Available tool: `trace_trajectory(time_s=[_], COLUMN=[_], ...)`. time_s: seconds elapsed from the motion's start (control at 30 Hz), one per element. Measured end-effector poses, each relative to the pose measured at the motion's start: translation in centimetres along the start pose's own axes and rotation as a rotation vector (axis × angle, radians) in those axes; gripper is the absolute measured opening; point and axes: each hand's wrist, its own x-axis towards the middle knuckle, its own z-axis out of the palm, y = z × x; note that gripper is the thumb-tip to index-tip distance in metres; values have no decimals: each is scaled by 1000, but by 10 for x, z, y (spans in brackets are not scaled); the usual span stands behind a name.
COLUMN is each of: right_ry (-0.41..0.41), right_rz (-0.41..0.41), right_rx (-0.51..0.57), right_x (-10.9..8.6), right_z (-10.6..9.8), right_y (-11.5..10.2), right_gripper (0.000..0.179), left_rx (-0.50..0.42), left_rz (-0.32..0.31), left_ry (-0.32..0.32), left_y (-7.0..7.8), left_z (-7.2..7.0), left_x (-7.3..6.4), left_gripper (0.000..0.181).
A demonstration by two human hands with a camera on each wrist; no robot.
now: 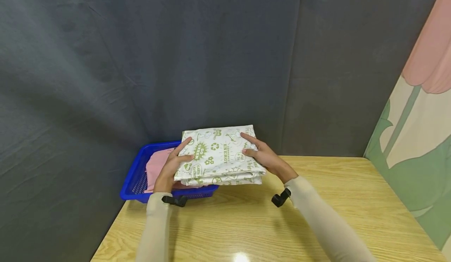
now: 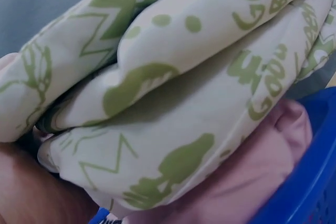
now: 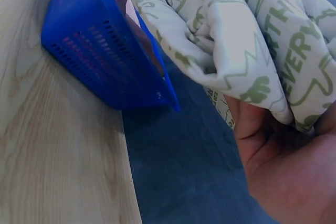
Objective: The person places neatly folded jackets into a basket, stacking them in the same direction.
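Both hands hold a folded white cloth (image 1: 218, 148) with green printed words and pictures, in front of the dark curtain. The left hand (image 1: 171, 167) grips its left side, with thumb and index finger on top. On the right side the right hand (image 1: 268, 159) does the same; the other fingers of both hands are hidden beneath. Several soft folded layers of the cloth (image 2: 173, 93) show in the left wrist view. The cloth overlaps the right part of a blue plastic basket (image 1: 131, 177). Folded pink cloth (image 1: 156, 168) lies in the basket.
The basket stands at the back left of a light wooden table (image 1: 246, 223). A dark curtain (image 1: 218, 58) hangs behind and to the left. At the right is a panel (image 1: 415, 148) with a flower picture. Each wrist wears a small black camera.
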Motion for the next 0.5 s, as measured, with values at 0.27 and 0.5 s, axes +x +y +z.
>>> trace_trajectory(time_s=[0.27, 0.5], right_ry=[-38, -68], right_rz=[7, 7], right_rx=[0, -4], right_x=[19, 32], right_z=[19, 37], right_y=[-3, -5], right_gripper=[66, 65], left_rx=[-2, 19], left_rz=[39, 28], left_ry=[1, 29], left_y=[-7, -14], left_z=[-24, -43], left_x=[-6, -16], left_gripper=[73, 75])
